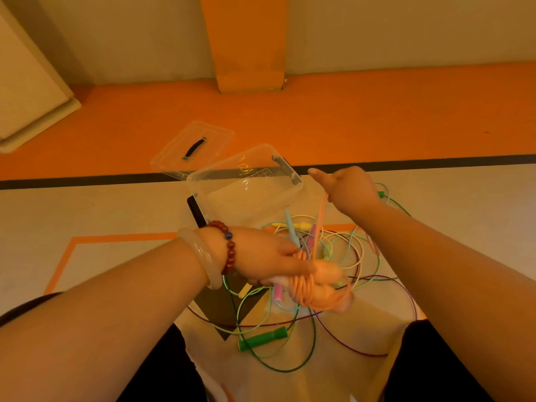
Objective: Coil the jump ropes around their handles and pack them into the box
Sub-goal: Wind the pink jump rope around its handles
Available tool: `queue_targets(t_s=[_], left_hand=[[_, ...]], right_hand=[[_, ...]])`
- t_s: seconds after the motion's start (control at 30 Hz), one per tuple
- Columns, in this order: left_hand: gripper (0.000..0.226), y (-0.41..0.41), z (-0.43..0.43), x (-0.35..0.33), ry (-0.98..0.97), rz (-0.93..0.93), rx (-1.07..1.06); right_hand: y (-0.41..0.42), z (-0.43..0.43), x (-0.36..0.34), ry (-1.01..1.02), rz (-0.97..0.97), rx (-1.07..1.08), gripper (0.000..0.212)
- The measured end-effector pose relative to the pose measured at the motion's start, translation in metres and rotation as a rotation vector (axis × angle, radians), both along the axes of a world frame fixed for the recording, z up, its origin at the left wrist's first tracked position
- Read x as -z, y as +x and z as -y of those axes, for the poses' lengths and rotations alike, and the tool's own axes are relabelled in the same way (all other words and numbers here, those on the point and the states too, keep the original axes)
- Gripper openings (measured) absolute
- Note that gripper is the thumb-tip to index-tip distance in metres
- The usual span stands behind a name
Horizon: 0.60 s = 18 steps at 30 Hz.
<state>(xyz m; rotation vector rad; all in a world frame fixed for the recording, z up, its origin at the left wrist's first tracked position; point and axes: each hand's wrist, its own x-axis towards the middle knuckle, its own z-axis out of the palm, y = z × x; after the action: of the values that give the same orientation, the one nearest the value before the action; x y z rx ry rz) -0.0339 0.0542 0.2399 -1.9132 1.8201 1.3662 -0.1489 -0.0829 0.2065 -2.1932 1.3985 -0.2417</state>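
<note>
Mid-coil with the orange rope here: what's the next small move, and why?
Probably bring the right hand round the handles for another wrap: the left hand grips them already part-coiled, and a stretch of orange rope runs up to the right hand, unwound.

One head-worn camera is looking forward and down — sitting close above both forearms (101,314), taking in the box (208,184) and floor (87,204) ahead, reaching as far as the wall (377,33).
</note>
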Motion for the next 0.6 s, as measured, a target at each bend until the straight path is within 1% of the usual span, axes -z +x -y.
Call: queue_targets(t_s=[0.07, 0.1, 0.13, 0.2, 0.3, 0.37, 0.47, 0.53, 0.6], left_hand=[[0.051, -0.002, 0.002, 0.009, 0.004, 0.131, 0.095], [0.053, -0.004, 0.001, 0.014, 0.022, 0.186, 0.109], [0.052, -0.003, 0.002, 0.018, 0.013, 0.22, 0.103], [0.053, 0.008, 0.007, 0.023, -0.069, 0.235, 0.014], [0.052, 0.031, 0.013, 0.023, -0.163, 0.222, -0.204], [0.054, 0.045, 0.016, 0.018, -0.201, 0.196, -0.355], [0.058, 0.058, 0.018, 0.014, -0.254, 0.152, -0.488], [0.054, 0.064, 0.018, 0.015, -0.222, 0.043, -0.597], [0.043, 0.068, 0.019, 0.013, -0.212, -0.074, -0.676]], right_hand=[[0.009, -0.004, 0.0, 0.039, 0.192, 0.009, 0.06], [0.014, -0.009, -0.001, 0.019, 0.222, 0.001, 0.062], [0.017, -0.014, -0.003, -0.029, 0.244, -0.021, 0.062], [0.021, -0.018, -0.011, -0.059, 0.297, -0.076, 0.062], [0.024, -0.025, -0.025, -0.078, 0.414, -0.122, 0.058], [0.026, -0.031, -0.03, -0.076, 0.449, -0.147, 0.054], [0.027, -0.035, -0.033, -0.076, 0.492, -0.165, 0.056], [0.025, -0.035, -0.034, -0.07, 0.511, -0.161, 0.056], [0.022, -0.033, -0.035, -0.045, 0.537, -0.142, 0.054]])
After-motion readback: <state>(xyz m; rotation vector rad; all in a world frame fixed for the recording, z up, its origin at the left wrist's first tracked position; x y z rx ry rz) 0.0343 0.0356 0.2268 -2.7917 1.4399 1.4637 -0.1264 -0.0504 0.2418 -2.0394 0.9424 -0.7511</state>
